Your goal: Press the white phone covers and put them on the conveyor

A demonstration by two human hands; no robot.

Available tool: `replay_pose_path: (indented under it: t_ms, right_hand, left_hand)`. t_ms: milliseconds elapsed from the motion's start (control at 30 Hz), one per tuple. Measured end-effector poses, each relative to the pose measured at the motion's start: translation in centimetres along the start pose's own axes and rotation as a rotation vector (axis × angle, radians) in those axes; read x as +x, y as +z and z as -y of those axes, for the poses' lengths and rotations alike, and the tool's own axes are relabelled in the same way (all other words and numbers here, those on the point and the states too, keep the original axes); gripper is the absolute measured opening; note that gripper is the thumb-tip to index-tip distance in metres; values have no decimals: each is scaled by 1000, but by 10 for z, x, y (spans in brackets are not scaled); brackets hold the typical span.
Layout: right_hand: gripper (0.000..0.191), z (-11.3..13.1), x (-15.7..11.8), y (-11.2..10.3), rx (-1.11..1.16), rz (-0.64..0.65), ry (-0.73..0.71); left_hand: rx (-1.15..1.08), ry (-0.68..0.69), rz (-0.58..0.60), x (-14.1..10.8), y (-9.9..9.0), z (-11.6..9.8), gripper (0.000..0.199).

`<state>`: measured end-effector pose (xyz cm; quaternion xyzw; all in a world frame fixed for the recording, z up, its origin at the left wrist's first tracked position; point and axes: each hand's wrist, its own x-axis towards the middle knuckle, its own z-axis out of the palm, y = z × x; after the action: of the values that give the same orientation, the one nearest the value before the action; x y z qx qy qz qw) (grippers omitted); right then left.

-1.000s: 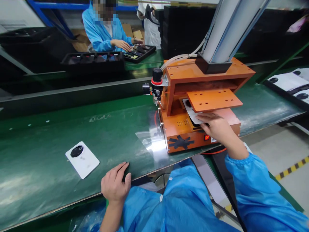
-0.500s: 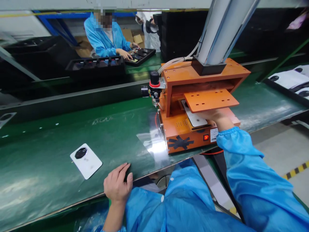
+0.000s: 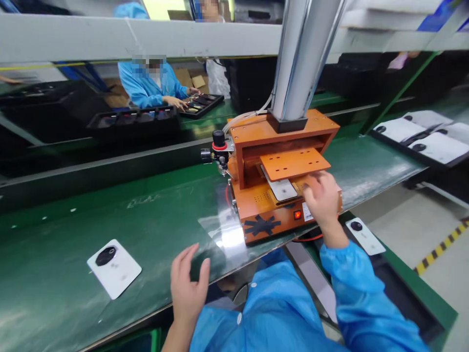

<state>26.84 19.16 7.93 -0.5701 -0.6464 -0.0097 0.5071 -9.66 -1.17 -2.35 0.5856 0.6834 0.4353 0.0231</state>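
Observation:
An orange press point(image 3: 262, 200) stands on the green bench. Under its raised plate point(image 3: 295, 164) a white phone back cover point(image 3: 284, 189) lies on the base, its upper part hidden by the plate. Just right of that cover, in front of the press, is my right hand point(image 3: 322, 198), fingers loosely bent and nothing visible in them. My left hand point(image 3: 188, 278) hovers at the bench's front edge, thumb and fingers spread, holding nothing. Farther left, another white phone back cover point(image 3: 122, 276) with a dark round camera area rests flat on the bench.
On the lower right, a further white phone back cover point(image 3: 370, 239) lies by a black tray point(image 3: 397, 293). A second dark tray point(image 3: 388, 144) holds several white covers. Across the bench, a person in blue point(image 3: 135, 88) handles items in a black tray point(image 3: 208, 105).
My right hand has drawn back from beneath the press plate. My left hand has shifted right and opened wider. The view has tilted upward and turned right, showing the lower right tray.

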Motion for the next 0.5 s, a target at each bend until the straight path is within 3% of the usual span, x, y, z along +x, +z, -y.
replay_pose_path:
  t_ms: [67,133,200,300,367,500]
  right_hand:
    - [38,-27,-35,-21,-50,-276,18]
    - [48,-62,-62,-36,-95,-399,186]
    - [60,-95,-78,-43,-96,-342,323]
    - [71,-125,-86,-45,-30,-115,431]
    - [74,-133,-86,-45,6,-35,472]
    - [80,-140,-87,-45,25,-52,504]
  left_hand:
    - [-81,-2,110,12,26,-23,59]
    - [-131,6,193,27,56,-43,75]
    - [-173,-8,233,40,83,-58,89]
    - [-240,-58,247,50,110,-76,98]
    - [-265,-87,242,51,118,-83,98]
    - [-285,-119,249,48,117,-90,95]
